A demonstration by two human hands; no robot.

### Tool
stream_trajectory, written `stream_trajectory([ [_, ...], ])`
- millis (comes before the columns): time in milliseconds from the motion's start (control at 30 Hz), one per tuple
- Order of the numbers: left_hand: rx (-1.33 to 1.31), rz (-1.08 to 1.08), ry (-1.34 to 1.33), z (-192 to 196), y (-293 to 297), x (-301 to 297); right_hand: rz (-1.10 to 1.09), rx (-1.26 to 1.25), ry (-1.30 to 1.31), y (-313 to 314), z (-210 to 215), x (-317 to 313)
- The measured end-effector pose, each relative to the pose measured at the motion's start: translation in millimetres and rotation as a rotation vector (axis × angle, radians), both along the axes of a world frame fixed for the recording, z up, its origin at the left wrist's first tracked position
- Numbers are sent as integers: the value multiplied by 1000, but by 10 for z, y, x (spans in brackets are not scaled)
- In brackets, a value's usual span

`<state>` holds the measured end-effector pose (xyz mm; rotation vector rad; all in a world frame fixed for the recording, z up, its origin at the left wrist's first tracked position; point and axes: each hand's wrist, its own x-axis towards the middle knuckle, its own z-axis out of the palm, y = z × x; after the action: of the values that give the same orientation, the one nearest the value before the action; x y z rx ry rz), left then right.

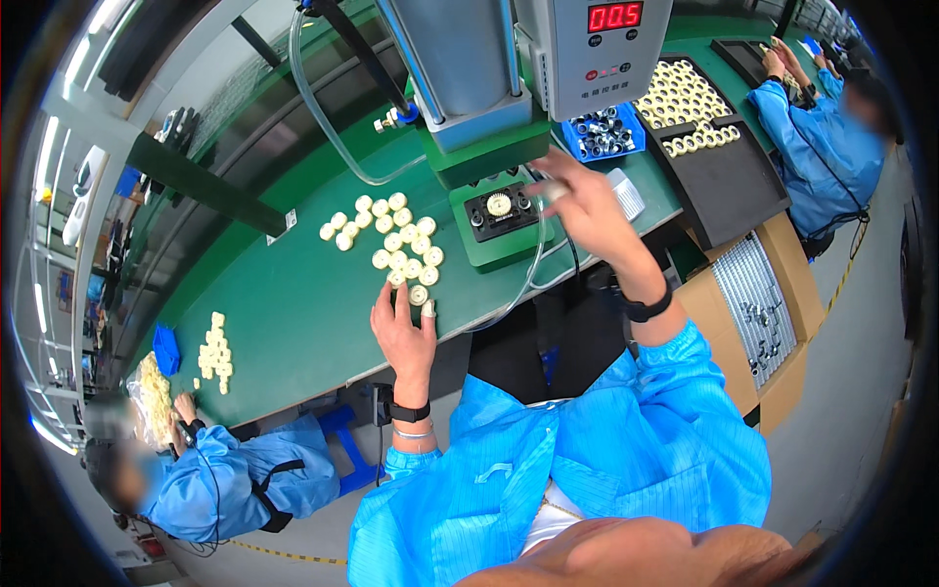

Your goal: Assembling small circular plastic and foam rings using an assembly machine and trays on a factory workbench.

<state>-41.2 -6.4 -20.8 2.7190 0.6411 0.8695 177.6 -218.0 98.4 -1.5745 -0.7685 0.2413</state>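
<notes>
Now your left hand (404,338) is spread wide at the nearest cream discs (419,294), a toothed disc (499,204) sits on a black fixture (505,229) just left of your right hand (585,210) — too blurred to tell its grip — and a blue bin (618,153) holds dark parts (599,128), a black tray (729,201) more discs (682,98).
</notes>
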Motion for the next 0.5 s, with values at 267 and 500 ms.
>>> stream_trajectory([
  [267, 25, 25, 2, 13, -2, -46, -334, -702, -813, -731, -943, 416],
  [500, 16, -15, -63, -13, 4, 21, -388, -735, -788, -664, -1014, 439],
])
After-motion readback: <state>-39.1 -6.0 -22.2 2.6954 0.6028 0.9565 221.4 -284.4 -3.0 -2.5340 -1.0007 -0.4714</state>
